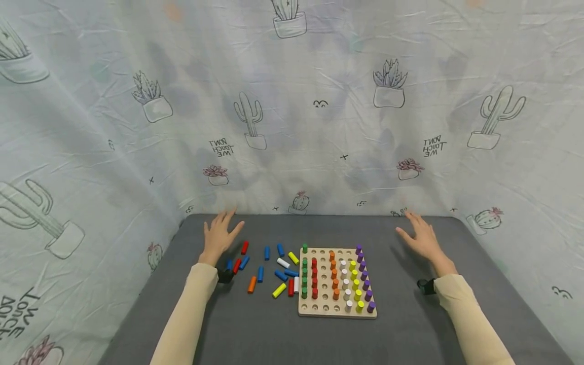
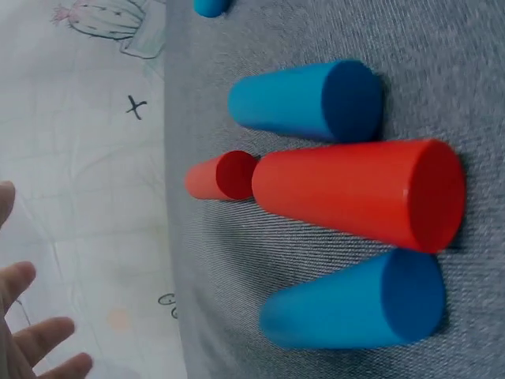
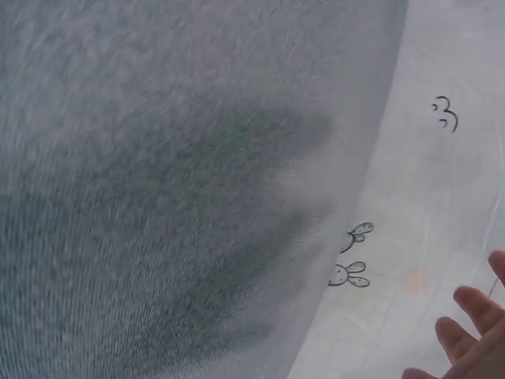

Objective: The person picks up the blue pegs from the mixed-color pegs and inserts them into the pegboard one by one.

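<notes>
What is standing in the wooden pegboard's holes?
Green pegs, red pegs, orange pegs, white pegs, yellow pegs and purple pegs stand in the pegboard; several holes are empty. The pegs' covered lower ends cannot be seen.

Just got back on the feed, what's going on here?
A person's left hand and right hand are held out, fingers spread, gripping nothing. Side to side, a partly filled pegboard sits between them, several holes empty. Loose pegs lie on the table left of it, nearer the left hand.
</notes>
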Motion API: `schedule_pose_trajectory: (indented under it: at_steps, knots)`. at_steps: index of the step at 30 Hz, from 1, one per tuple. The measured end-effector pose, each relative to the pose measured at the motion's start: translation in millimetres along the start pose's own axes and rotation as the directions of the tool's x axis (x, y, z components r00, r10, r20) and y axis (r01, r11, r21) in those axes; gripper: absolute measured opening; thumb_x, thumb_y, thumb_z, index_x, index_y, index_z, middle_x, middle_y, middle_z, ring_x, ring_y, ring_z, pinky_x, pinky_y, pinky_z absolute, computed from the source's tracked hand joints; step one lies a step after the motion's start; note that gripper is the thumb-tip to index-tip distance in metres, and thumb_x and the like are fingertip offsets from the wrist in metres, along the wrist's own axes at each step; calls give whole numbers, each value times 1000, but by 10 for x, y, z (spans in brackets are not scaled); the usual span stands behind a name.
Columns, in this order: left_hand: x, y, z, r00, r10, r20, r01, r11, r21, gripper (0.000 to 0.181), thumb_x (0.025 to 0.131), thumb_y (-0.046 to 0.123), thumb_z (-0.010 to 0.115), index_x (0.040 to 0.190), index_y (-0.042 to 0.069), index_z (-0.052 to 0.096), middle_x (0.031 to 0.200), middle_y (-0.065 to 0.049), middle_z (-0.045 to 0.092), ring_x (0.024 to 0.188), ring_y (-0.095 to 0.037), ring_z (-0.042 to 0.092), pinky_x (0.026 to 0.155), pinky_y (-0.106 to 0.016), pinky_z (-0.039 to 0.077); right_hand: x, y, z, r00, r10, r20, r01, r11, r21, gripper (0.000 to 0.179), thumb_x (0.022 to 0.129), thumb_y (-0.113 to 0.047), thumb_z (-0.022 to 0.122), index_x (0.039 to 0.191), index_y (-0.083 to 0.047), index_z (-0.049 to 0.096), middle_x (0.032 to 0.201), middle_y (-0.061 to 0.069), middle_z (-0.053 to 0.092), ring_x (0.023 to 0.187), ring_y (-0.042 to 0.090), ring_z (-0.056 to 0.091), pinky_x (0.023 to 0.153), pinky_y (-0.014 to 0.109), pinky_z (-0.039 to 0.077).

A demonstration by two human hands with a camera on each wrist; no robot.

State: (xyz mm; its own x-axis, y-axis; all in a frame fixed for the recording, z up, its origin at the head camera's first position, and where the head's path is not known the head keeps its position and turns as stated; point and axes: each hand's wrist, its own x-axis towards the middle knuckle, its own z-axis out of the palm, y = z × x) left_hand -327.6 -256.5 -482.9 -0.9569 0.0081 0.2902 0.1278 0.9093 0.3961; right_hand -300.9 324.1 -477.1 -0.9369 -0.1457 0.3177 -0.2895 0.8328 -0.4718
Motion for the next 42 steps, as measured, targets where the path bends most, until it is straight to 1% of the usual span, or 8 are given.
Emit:
schedule_pose_trajectory:
  at_steps: [6,11,18,22,24,32,36,42]
  knots:
    - [-100,-23,7,1000,-25,11,25,999,-20,62,91,54,46,141,19,40,140,-18,41,128,-43,33,104,-67,9,-48,-46,16,1000,-22,19,20,997,78,60,93,-26,55,140,4,31,142,36,21,127,56,20,95,71,17]
    - [-190,-57,17,999,-30,-20,29,998,-56,55,91,51,50,136,19,48,135,-19,46,121,-42,41,101,-65,20,-63,-111,47,998,-42,44,36,991,128,57,94,-24,55,139,4,34,142,34,23,127,55,22,95,69,21]
    - [-314,-222,76,998,-27,-49,24,997,-70,54,90,53,49,133,19,52,129,-19,52,110,-39,52,90,-60,36,-113,-257,171,993,-32,115,11,985,173,56,95,-26,53,141,0,34,139,28,34,126,48,31,97,63,27]
    - [-393,-249,70,998,-15,-65,11,998,-64,54,90,56,48,131,20,54,121,-16,58,99,-34,58,79,-52,45,-134,-297,249,991,-32,132,4,978,207,56,96,-29,52,141,-1,34,138,27,38,125,46,35,96,62,30]
    - [-447,-180,6,999,-24,-44,21,997,-73,54,91,54,47,130,17,55,115,-16,61,95,-32,60,73,-48,47,-145,-307,285,991,-34,132,3,974,228,55,96,-29,51,141,-2,34,136,27,41,122,45,39,95,61,32]
    - [-582,-177,4,1000,-7,-25,6,998,-58,40,89,42,58,116,13,63,85,-5,61,67,-18,57,50,-30,40,-189,-355,407,989,-54,137,15,961,275,49,95,-24,53,137,0,41,126,25,50,109,42,52,88,56,42]
    - [-630,-170,-19,1000,1,30,0,999,-33,39,88,42,60,114,13,63,78,-2,59,52,-13,44,43,-28,32,-213,-376,462,987,-54,149,9,957,291,49,95,-24,53,137,0,42,125,25,51,108,40,54,87,54,43]
    - [-679,-192,-25,990,-17,142,21,1000,-22,44,88,45,59,117,12,60,67,2,52,46,-13,39,42,-28,29,-252,-400,544,985,-63,159,13,955,298,48,95,-23,53,136,0,42,124,25,52,106,40,55,84,52,46]
